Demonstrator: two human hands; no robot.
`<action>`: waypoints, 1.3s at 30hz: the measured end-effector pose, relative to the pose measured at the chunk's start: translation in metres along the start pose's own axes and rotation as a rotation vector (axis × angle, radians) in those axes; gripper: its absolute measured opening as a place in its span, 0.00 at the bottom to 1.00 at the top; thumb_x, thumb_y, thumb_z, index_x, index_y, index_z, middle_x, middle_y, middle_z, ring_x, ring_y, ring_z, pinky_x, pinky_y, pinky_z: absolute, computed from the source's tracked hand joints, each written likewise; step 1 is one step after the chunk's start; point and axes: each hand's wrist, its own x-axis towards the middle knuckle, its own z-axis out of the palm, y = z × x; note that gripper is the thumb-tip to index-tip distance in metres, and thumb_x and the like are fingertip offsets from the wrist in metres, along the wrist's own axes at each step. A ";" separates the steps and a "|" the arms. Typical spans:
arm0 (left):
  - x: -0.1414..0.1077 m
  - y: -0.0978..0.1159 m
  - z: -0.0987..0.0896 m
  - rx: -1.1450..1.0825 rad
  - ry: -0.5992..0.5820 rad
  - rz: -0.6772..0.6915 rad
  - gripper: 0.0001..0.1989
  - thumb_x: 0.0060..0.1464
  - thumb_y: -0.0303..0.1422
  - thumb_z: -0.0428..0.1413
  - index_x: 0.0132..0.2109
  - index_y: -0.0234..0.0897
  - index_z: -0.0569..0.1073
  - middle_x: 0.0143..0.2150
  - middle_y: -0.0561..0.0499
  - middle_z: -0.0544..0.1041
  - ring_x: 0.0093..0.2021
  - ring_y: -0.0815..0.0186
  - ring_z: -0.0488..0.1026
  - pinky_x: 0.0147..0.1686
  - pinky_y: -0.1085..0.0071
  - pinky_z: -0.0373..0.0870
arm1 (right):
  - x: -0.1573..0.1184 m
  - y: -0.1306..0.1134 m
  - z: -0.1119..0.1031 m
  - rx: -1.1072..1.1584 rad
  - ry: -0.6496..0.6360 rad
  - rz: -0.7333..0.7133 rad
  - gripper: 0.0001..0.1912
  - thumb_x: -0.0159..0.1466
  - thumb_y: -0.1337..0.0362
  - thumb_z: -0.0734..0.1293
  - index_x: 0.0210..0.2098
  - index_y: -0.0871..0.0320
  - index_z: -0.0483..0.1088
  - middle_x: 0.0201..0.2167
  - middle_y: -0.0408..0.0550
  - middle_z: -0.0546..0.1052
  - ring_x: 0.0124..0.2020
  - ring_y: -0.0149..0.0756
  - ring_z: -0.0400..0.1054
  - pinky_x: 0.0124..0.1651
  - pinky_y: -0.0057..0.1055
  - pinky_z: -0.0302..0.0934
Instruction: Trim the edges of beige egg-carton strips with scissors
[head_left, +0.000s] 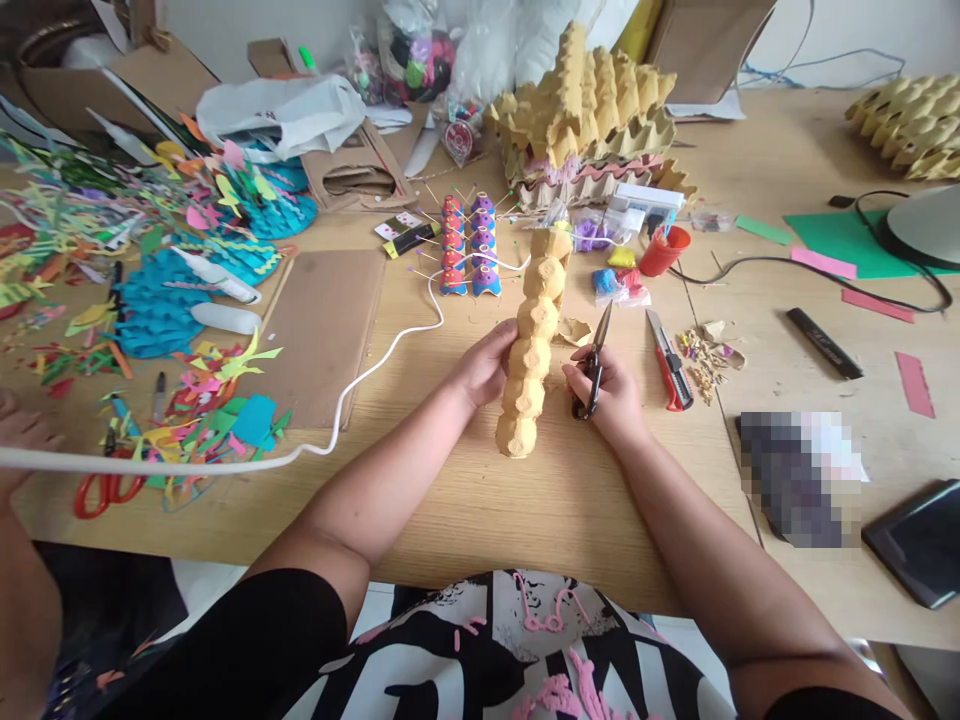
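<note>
My left hand grips a long yellow egg-carton strip by its left side, its bumps facing up toward me. In my right hand is a pair of black-handled scissors, blades pointing up and away. The blades are just right of the strip and do not touch it. A torn carton scrap lies on the table between the strip and the scissors. Beyond the strip stand painted carton caterpillars, one red and blue and one purple and blue, with pins stuck in them.
Stacked egg trays stand at the back. A red utility knife and carton crumbs lie right of my hand. A white cable crosses from the left. Colourful paper scraps cover the left side, near another person's hand.
</note>
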 end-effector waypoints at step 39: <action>-0.002 -0.004 0.000 0.028 -0.106 0.050 0.08 0.63 0.37 0.68 0.42 0.37 0.82 0.38 0.44 0.87 0.37 0.55 0.86 0.37 0.66 0.79 | 0.041 -0.012 0.017 0.287 -0.113 -0.024 0.33 0.55 0.41 0.81 0.46 0.47 0.63 0.33 0.37 0.67 0.34 0.35 0.67 0.42 0.35 0.70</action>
